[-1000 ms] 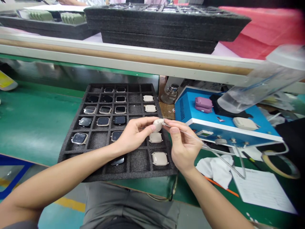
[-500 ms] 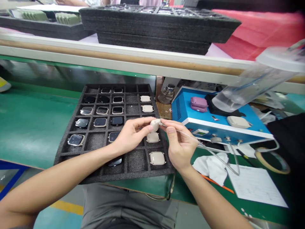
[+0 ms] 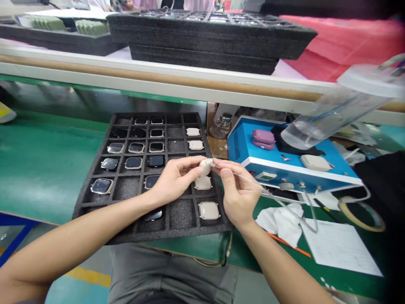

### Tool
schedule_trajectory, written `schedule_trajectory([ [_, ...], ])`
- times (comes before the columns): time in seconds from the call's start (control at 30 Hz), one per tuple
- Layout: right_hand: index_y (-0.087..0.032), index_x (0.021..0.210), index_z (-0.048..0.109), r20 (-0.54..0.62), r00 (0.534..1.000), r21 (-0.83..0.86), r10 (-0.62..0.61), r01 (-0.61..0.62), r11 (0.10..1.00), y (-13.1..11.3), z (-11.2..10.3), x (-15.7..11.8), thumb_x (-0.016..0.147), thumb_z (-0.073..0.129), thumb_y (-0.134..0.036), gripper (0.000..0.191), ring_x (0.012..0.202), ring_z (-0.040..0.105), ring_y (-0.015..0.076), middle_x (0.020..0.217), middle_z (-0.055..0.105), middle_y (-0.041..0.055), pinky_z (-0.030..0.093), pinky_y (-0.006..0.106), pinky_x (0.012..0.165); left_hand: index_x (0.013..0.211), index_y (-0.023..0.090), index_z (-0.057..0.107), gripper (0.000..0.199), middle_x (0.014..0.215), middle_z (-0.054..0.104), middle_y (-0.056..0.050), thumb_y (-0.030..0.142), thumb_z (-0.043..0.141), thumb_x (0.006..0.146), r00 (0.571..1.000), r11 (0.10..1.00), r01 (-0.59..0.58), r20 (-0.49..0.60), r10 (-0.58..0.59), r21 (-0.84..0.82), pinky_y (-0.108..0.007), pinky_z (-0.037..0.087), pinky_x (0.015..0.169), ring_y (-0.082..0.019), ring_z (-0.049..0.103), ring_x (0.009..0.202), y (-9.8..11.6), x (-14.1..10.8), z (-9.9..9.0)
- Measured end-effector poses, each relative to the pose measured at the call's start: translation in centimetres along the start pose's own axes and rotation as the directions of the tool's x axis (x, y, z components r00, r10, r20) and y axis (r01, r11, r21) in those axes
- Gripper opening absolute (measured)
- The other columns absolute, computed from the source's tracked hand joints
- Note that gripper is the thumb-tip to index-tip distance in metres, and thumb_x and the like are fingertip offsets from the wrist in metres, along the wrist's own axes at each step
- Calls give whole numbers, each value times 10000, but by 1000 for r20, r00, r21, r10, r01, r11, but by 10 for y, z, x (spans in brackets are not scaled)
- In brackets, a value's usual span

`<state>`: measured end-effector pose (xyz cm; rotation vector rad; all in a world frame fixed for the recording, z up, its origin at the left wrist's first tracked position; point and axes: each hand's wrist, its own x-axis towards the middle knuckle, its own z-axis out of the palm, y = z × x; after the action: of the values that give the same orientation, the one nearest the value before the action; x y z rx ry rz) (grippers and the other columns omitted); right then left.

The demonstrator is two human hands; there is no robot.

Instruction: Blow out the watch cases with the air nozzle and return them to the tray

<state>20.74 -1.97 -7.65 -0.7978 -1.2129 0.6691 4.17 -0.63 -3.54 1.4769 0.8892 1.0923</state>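
Over the right part of a black foam tray (image 3: 126, 194), my left hand (image 3: 174, 177) pinches a small beige watch case (image 3: 205, 166) between thumb and fingers. My right hand (image 3: 242, 190) is closed on the end of a thin clear tube (image 3: 268, 192), whose tip meets the case's right side. The tube runs right, toward the front of a blue machine (image 3: 240, 143). Watches with dark screens (image 3: 133, 163) sit in the left compartments. Beige cases (image 3: 209, 210) lie in the rightmost column, below and behind my hands.
Purple cases (image 3: 264, 138), a beige case (image 3: 315, 162) and a tilted clear cylinder (image 3: 325, 109) are on the machine. A glass bottle (image 3: 221, 125) stands left of it. White cloth (image 3: 281, 219), paper (image 3: 341, 245) and a tape roll (image 3: 362, 214) lie at right. A shelf (image 3: 158, 80) spans above.
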Motion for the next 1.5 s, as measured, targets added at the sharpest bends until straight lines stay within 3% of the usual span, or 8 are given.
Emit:
schedule_trajectory([
  [0.47, -235, 990, 789, 8, 1000, -23, 29, -28, 999, 0, 0, -3, 963, 667, -292, 137, 1014, 746, 242, 1057, 771, 73, 632, 464, 928, 1202, 155, 769, 345, 1217, 778, -105, 330, 713, 910, 1000, 1000, -2, -2, 2, -18, -357, 560, 971, -269, 720, 1122, 0, -3, 0],
  [0.7, -225, 957, 790, 9, 997, -43, 71, -71, 997, 1, 2, -4, 951, 678, -336, 159, 996, 751, 240, 1054, 776, 87, 630, 448, 934, 1214, 190, 774, 381, 1212, 780, -96, 426, 694, 925, 1000, 1000, 21, -3, -21, 21, -360, 569, 944, -277, 714, 1123, 2, -7, -3],
  [1.2, -223, 955, 790, 14, 1000, -61, 23, -22, 998, -1, 5, -1, 956, 664, -330, 165, 944, 758, 229, 1017, 785, 81, 641, 418, 889, 1213, 181, 770, 371, 1183, 787, -94, 408, 684, 932, 999, 998, 39, 1, -39, 39, -308, 560, 858, -243, 718, 1042, 4, -6, -3],
  [1.5, -240, 954, 785, 20, 1000, -10, -9, 9, 1000, -1, 7, 4, 960, 659, -305, 142, 943, 758, 222, 1005, 784, 75, 646, 411, 867, 1177, 179, 782, 373, 1239, 770, -99, 412, 723, 892, 999, 998, 50, -14, -49, 45, -353, 565, 940, -270, 714, 1105, 9, -3, -4],
])
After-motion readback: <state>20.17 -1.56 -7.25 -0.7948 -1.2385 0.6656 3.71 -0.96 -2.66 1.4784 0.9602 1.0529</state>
